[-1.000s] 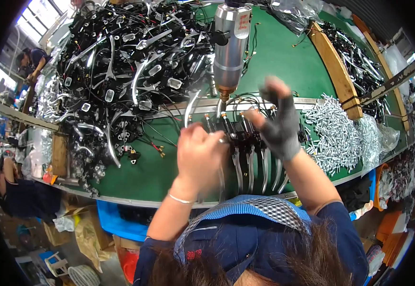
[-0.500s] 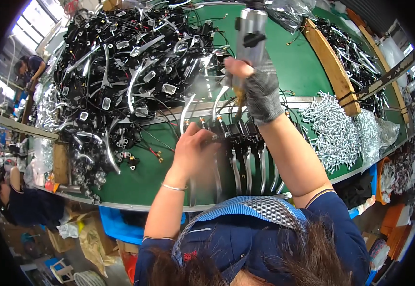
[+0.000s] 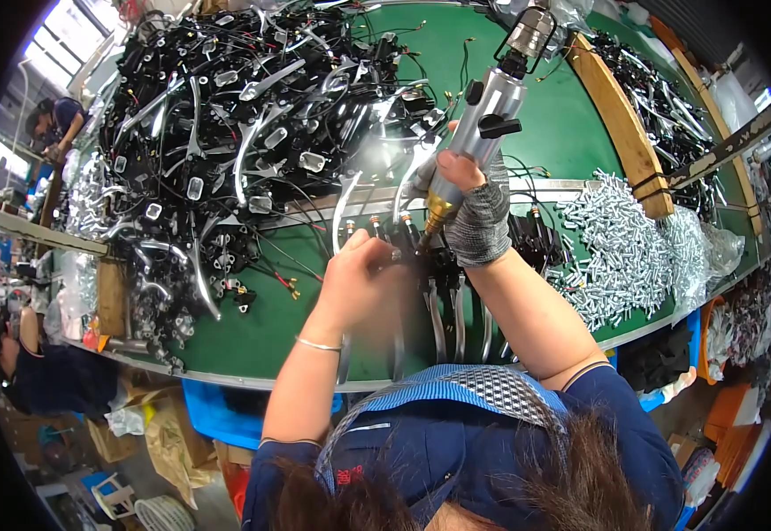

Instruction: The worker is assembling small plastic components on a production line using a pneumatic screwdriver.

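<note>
My right hand [image 3: 481, 217], in a grey glove that leaves the thumb bare, is wrapped round a silver air screwdriver [image 3: 483, 115] with a brass-coloured nose. The tool slants down to the left, its tip at a black lever bracket [image 3: 438, 265] in a row of brake lever assemblies. Silver levers [image 3: 437, 319] point toward me from that row, and others [image 3: 347, 199] point away. My bare left hand [image 3: 363, 279] is closed at the row's left part, left of the tip. What its curled fingers hold is hidden, and a blur covers part of the hand.
A big heap of black and silver lever assemblies [image 3: 253, 115] covers the table's far left. Loose silver screws [image 3: 620, 252] are piled at the right, beside a wooden bar [image 3: 615, 115]. Loose wires [image 3: 292, 283] lie left of my left hand. Another person [image 3: 58, 124] is at the far left.
The screwdriver has tilted, its top to the right, and come down with my right hand, so its tip now meets the row. My left hand has stayed nearly in place.
</note>
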{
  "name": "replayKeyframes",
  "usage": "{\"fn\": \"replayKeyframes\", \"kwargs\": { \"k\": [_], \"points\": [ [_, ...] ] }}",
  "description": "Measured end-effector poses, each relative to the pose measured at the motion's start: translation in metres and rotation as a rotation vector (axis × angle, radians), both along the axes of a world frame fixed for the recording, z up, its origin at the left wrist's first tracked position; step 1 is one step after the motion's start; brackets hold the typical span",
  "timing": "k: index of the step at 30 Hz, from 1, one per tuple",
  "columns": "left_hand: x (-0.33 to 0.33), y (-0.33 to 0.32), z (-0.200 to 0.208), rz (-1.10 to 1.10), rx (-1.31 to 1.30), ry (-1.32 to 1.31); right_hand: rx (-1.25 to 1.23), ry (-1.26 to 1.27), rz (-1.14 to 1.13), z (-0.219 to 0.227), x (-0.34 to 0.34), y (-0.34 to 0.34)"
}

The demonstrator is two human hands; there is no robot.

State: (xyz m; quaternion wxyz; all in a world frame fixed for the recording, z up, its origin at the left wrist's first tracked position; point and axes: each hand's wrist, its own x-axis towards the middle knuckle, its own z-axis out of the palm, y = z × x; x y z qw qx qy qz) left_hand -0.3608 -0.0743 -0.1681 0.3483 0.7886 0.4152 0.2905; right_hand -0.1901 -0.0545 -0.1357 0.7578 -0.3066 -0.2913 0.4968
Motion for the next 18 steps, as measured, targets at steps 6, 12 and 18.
{"fn": "replayKeyframes", "kwargs": {
  "k": [6, 12, 18],
  "points": [
    [-0.002, 0.003, -0.001, -0.034, 0.015, -0.036, -0.010, 0.027, 0.042, -0.006, -0.004, 0.001],
    [-0.005, 0.004, -0.005, -0.069, 0.026, -0.083, 0.092, 0.081, 0.082, 0.011, -0.010, -0.006],
    [-0.006, 0.003, -0.006, -0.052, 0.023, -0.060, 0.073, 0.063, 0.060, 0.026, -0.033, -0.007]
  ]
}}
